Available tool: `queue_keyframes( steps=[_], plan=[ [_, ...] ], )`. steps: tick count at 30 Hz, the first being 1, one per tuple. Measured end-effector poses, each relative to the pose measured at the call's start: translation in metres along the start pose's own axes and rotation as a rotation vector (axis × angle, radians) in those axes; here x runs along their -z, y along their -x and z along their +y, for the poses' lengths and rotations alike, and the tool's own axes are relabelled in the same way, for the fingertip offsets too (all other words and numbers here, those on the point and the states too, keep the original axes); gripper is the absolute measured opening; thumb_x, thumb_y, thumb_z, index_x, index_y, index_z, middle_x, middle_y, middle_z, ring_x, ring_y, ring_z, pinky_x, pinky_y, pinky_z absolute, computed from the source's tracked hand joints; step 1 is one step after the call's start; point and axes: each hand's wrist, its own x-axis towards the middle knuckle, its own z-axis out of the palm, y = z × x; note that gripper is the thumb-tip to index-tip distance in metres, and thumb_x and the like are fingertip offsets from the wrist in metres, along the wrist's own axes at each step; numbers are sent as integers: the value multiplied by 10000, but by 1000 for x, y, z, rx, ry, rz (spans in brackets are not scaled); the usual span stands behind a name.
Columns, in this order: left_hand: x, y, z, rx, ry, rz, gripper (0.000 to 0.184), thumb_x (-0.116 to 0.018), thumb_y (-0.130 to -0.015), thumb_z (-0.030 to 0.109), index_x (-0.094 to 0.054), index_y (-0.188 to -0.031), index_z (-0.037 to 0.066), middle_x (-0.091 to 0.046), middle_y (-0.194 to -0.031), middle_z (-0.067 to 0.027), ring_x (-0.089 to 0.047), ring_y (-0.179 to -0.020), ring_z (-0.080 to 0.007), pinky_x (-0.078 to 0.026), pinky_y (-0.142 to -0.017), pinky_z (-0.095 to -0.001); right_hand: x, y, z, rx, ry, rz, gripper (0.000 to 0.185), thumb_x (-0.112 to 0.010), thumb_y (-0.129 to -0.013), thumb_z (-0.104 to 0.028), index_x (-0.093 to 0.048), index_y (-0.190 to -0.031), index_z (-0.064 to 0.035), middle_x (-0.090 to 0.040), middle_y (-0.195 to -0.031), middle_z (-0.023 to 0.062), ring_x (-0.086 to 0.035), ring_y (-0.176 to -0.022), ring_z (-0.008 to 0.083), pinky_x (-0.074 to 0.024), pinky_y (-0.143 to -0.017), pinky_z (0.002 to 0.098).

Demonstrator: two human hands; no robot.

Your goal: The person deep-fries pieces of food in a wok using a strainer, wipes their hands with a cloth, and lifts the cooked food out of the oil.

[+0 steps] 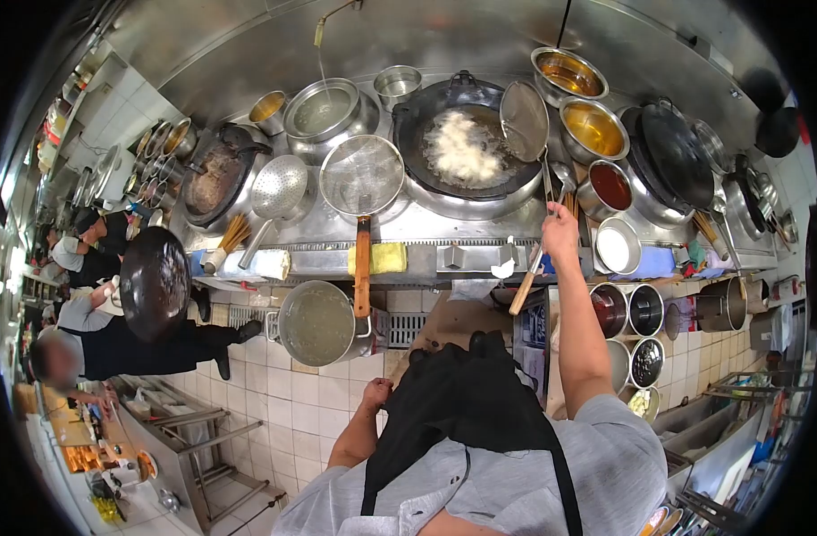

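My right hand is closed around the long handle of a round mesh strainer. The strainer is tilted over the right side of a black wok. In the wok, a pale, foamy mass of food bubbles in oil. A ladle lies close to the strainer's handle; its lower part is hard to separate from it. A wooden handle end sticks out below my fist. My left hand hangs low beside my black apron, fingers curled, with nothing visible in it.
A second mesh strainer and a perforated skimmer rest on the stove left of the wok. Bowls of amber liquid and red sauce stand right. A large pot is below left. A co-worker holds another wok.
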Motion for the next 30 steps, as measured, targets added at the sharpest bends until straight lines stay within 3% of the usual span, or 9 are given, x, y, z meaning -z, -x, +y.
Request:
queue_keyframes(
  steps=[2,5,12,18,21,24,27,30],
  plan=[
    [-1,-1,0,1,-5,10,218,-628,-856,182,-638,-957,-10,-643,-731,-51,-595,-595,-147,-484,-556,-284,-3,14,-17,-99,-90,-39,370,-469,-854,-34,-554,-1213,-5,-566,-650,71,-468,-405,140,-384,-397,314],
    [1,-2,-3,6,20,11,208,-626,-855,173,-634,-956,-9,-637,-724,-51,-590,-583,-147,-481,-549,-284,-13,12,-11,-149,-198,-89,384,-458,-859,-33,-525,-1237,-17,-528,-609,54,-414,-360,124,-335,-334,304],
    [0,12,4,14,38,20,162,-609,-866,155,-611,-947,15,-600,-678,-42,-559,-555,-147,-445,-508,-293,-39,0,-12,-282,-399,-186,344,-431,-857,-19,-496,-1195,-7,-505,-651,57,-391,-392,116,-321,-335,290],
    [-6,18,-6,-41,164,6,143,-602,-864,175,-636,-833,39,-606,-688,-35,-567,-604,-139,-447,-555,-286,-58,-8,-14,-340,-557,-267,336,-406,-872,-18,-467,-1201,4,-515,-677,77,-349,-394,113,-327,-353,306],
    [-7,18,-5,-111,-65,94,172,-606,-849,200,-639,-780,45,-618,-700,-29,-564,-608,-134,-453,-573,-286,-61,-6,-17,-375,-563,-309,349,-402,-875,-13,-457,-1219,10,-515,-680,79,-354,-400,114,-330,-363,300],
    [-6,17,-7,-72,-38,110,200,-614,-834,234,-646,-789,41,-635,-708,-33,-587,-638,-143,-469,-606,-301,-60,-1,-17,-356,-561,-345,364,-401,-877,-16,-450,-1236,12,-513,-679,73,-357,-405,109,-334,-369,300],
    [-1,5,-24,-47,135,-8,212,-613,-832,240,-660,-808,35,-648,-709,-41,-600,-658,-152,-476,-627,-304,-55,8,-21,-357,-554,-370,381,-398,-876,-15,-439,-1254,14,-509,-674,65,-354,-401,103,-329,-365,295],
    [0,2,-26,-61,82,26,206,-621,-826,236,-664,-814,35,-642,-693,-42,-594,-630,-150,-474,-602,-305,-48,19,-27,-338,-496,-401,396,-406,-871,-15,-431,-1265,17,-506,-670,56,-353,-395,98,-327,-361,289]
  ],
)
